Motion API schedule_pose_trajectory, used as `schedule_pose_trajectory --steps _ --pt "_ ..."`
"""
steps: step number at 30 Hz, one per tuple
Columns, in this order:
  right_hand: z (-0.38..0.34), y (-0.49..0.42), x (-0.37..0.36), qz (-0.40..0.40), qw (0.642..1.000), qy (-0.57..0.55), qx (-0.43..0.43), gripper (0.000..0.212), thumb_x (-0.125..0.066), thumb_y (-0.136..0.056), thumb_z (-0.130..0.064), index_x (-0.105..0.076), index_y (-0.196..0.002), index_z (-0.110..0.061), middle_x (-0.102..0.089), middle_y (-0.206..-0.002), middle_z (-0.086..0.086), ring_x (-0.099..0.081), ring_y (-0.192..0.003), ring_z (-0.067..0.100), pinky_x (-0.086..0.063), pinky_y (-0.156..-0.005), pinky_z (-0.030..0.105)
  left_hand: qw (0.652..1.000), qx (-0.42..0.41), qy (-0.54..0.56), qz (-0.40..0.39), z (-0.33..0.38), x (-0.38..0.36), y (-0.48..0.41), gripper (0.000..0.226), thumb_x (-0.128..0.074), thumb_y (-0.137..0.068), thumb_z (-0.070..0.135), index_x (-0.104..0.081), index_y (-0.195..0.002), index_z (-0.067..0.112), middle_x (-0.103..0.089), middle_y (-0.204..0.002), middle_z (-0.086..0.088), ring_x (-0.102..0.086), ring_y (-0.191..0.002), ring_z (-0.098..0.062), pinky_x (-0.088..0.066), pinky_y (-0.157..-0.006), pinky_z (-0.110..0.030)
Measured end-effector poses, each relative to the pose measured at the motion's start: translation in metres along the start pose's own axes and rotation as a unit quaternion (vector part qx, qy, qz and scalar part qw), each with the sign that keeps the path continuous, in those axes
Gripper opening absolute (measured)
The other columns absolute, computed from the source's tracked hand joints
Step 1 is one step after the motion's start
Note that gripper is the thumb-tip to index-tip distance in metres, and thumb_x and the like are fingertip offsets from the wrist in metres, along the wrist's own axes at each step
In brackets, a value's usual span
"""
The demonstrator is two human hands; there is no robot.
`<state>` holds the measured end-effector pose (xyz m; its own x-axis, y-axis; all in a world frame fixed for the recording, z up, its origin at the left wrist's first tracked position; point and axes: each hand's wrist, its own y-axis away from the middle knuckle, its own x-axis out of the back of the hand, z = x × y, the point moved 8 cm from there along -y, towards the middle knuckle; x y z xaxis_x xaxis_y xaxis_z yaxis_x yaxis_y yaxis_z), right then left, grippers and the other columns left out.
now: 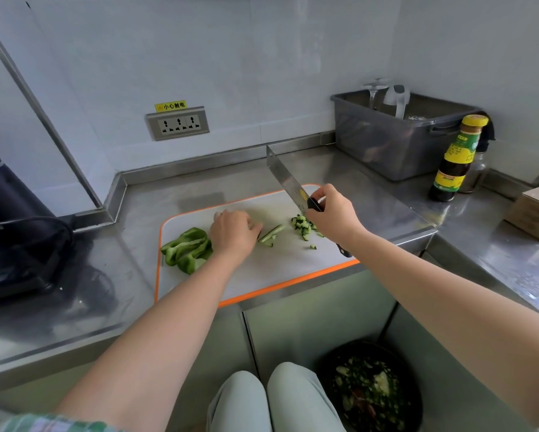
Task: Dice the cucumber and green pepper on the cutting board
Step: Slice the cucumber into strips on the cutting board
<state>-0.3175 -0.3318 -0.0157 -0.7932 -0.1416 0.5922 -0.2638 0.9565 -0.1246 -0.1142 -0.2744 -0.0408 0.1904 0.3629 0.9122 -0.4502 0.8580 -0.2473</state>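
right hand (332, 213) grips cleaver (288, 179) | left hand (232, 233) holds cucumber strips (271, 233)

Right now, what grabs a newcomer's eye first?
The big knife, gripped by the right hand, tilts up over the orange-edged cutting board. Beside it the left hand holds down cucumber strips next to a heap of diced cucumber. Green pepper lies in large pieces at the board's left end.

Kitchen: stainless steel counter (371, 185), tiled wall (230, 57), sauce bottle (455, 160), dish bin (396, 141).
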Motion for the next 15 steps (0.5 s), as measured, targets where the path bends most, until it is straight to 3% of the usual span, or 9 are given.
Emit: schedule_pose_trajectory --steps 2,5,6,9,12,15 --pt "-0.005 0.001 -0.005 0.009 0.999 0.036 0.03 0.022 -0.056 -0.085 -0.007 -0.051 -0.106 -0.01 -0.06 -0.104 0.012 -0.054 -0.08 0.028 -0.043 -0.063 0.036 0.986 0.013 0.165 -0.002 0.009 0.007 0.001 0.042 -0.049 -0.095 0.042 -0.07 -0.08 0.009 -0.07 -0.083 -0.009 -0.061 -0.087 -0.03 -0.042 -0.071 -0.032" --pt "-0.017 0.006 -0.015 0.032 0.992 0.08 0.092 0.026 -0.061 -0.085 -0.004 -0.053 -0.11 -0.006 -0.057 -0.108 0.015 -0.055 -0.095 0.032 -0.037 -0.069 0.032 0.887 0.094 0.434 -0.126 0.038 -0.003 0.007 0.047 -0.041 -0.097 0.049 -0.065 -0.089 0.009 -0.071 -0.076 -0.011 -0.061 -0.061 -0.021 -0.042 -0.057 -0.027" --pt "-0.02 0.009 -0.02 0.036 0.989 0.091 0.11 0.027 -0.062 -0.085 -0.005 -0.054 -0.111 -0.005 -0.055 -0.109 0.016 -0.054 -0.096 0.033 -0.034 -0.069 0.031 0.871 0.101 0.459 -0.143 0.047 -0.007 0.008 0.045 -0.043 -0.097 0.047 -0.063 -0.09 0.008 -0.071 -0.076 -0.015 -0.06 -0.056 -0.022 -0.04 -0.052 -0.025" --pt "-0.021 0.015 -0.033 0.02 0.985 0.108 0.134 0.03 -0.065 -0.085 -0.007 -0.056 -0.113 -0.005 -0.054 -0.108 0.017 -0.055 -0.095 0.034 -0.035 -0.071 0.031 0.896 0.089 0.417 -0.12 0.054 -0.011 0.005 0.026 -0.043 -0.096 0.02 -0.056 -0.085 0.001 -0.067 -0.07 -0.021 -0.058 -0.053 -0.028 -0.039 -0.049 -0.027" --pt "-0.019 0.014 -0.037 -0.037 0.984 0.084 0.151 0.03 -0.065 -0.088 -0.019 -0.061 -0.117 -0.01 -0.055 -0.106 0.01 -0.051 -0.095 0.022 -0.038 -0.081 0.025 0.91 0.105 0.39 -0.095 0.044 -0.012 0.003 0.02 -0.04 -0.094 0.009 -0.044 -0.074 0.007 -0.054 -0.057 -0.013 -0.052 -0.049 -0.027 -0.041 -0.05 -0.029" --pt "-0.017 0.01 -0.026 -0.091 0.989 -0.06 0.103 0.037 -0.04 -0.102 -0.028 -0.054 -0.135 -0.022 -0.046 -0.136 0.004 -0.041 -0.123 0.01 -0.028 -0.101 0.017 0.877 0.127 0.448 -0.117 0.041 -0.015 0.003 0.018 -0.033 -0.097 0.008 -0.045 -0.086 0.002 -0.058 -0.061 -0.016 -0.056 -0.044 -0.026 -0.044 -0.041 -0.025"
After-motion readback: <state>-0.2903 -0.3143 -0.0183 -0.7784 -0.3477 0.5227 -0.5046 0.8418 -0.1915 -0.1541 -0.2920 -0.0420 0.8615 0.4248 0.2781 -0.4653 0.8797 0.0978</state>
